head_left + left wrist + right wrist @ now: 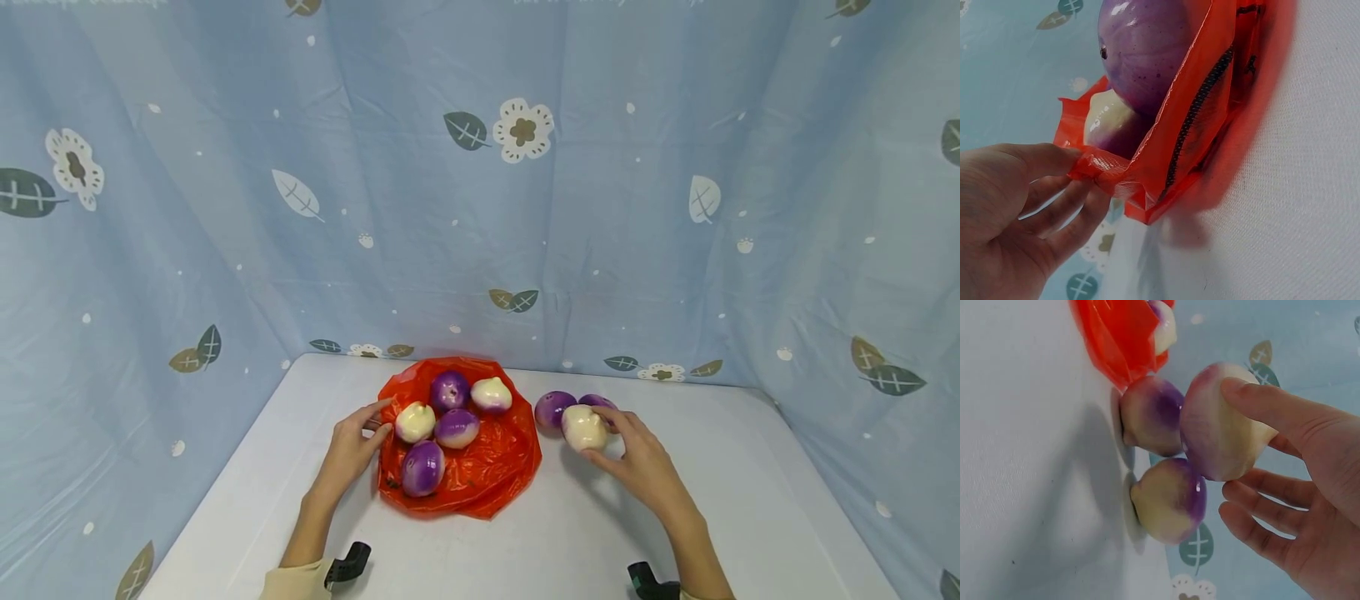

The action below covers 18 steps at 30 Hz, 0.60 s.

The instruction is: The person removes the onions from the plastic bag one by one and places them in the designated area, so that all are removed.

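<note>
A red plastic bag (pixel 498 471) lies spread open on the white table, with several glossy purple-and-white turnips (pixel 423 468) inside it. My left hand (pixel 351 446) is at the bag's left side. In the left wrist view its thumb and fingers pinch the bag's edge (pixel 1107 165). To the right of the bag, my right hand (pixel 641 462) holds a turnip (pixel 582 428) between thumb and fingers. Seen from the right wrist, that turnip (pixel 1219 425) is raised off the table. Two more turnips, one nearer the bag (pixel 1154 415) and one farther (pixel 1169 500), rest on the table behind it.
The white table (pixel 450 558) runs back to a blue curtain (pixel 420 208) printed with leaves and flowers, which also hangs along both sides. A black wrist mount (pixel 348 562) shows by the left sleeve, and another (pixel 652 583) by the right wrist.
</note>
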Each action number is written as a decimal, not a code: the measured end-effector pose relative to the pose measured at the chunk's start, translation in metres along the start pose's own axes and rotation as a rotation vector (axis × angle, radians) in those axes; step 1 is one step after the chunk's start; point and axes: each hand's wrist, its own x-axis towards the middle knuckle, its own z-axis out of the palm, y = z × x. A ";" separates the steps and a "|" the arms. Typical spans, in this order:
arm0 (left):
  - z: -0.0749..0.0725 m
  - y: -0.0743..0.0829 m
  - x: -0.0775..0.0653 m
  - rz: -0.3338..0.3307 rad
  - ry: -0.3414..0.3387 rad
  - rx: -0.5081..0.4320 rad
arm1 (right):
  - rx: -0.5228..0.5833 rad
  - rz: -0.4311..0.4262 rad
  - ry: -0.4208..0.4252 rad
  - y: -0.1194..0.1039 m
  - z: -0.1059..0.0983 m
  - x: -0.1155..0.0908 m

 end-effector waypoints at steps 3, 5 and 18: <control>0.001 0.002 0.002 0.002 -0.011 -0.019 | -0.009 -0.001 0.030 0.004 -0.004 -0.001; 0.002 0.003 0.003 0.006 -0.014 -0.025 | -0.002 0.000 0.048 0.007 -0.007 -0.001; -0.001 0.003 0.000 0.033 0.007 0.006 | -0.008 0.011 0.098 0.029 -0.016 -0.008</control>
